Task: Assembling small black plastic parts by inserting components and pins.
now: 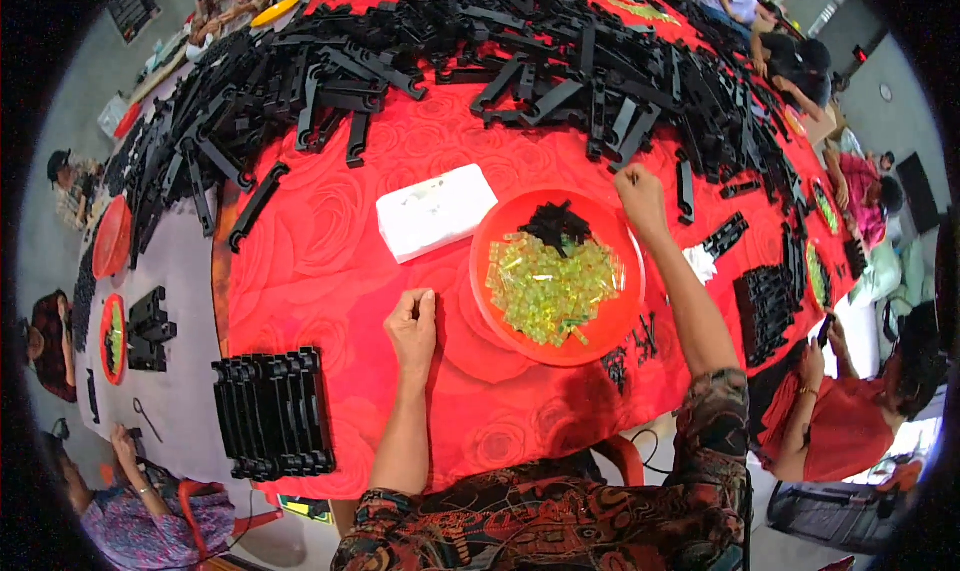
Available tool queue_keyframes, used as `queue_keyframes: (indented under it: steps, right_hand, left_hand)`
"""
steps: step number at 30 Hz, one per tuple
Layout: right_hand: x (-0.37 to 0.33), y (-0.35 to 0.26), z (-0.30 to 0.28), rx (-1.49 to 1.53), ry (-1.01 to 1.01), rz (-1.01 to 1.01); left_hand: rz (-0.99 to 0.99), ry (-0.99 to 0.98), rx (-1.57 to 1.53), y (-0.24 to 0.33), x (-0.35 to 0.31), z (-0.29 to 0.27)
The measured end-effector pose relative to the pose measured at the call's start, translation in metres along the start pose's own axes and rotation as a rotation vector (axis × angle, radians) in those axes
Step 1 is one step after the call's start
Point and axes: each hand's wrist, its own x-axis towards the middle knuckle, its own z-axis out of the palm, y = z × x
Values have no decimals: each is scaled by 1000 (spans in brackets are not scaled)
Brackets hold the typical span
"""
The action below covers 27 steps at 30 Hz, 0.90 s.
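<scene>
My left hand (412,323) is closed in a loose fist above the red cloth, left of a round red tray (482,316). Whatever it may hold is hidden. Reaching past the tray's right side, my right hand (642,199) has its fingers pinched at the near end of a long black plastic bar (637,131) at the edge of a large heap. In the tray lie many small translucent yellow-green pieces (550,286) and a little pile of small black pieces (558,223). Touching distance from the tray's left rim, a white box (436,211) rests on the cloth.
A heap of black plastic bars (460,46) arcs across the far table. Bars stand in a row (270,416) at left, another (768,311) at right. Small black bits (616,369) lie beside the tray. Other people sit around, including one in a red top (835,426).
</scene>
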Motion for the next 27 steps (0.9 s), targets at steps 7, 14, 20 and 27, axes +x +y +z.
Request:
queue_keyframes:
  steps: [7, 14, 20, 27]
  right_hand:
    - [121, -6, 56, -382, 246, 198]
    - [163, 19, 79, -460, -55, 245]
    - [132, 13, 85, -303, 71, 24]
    - [26, -150, 25, -89, -319, -471]
  left_hand:
    - [2, 18, 113, 0, -2, -5]
    - [-19, 32, 101, 8, 2, 1]
    - [-8, 34, 110, 8, 5, -1]
    - [-181, 107, -357, 11, 8, -3]
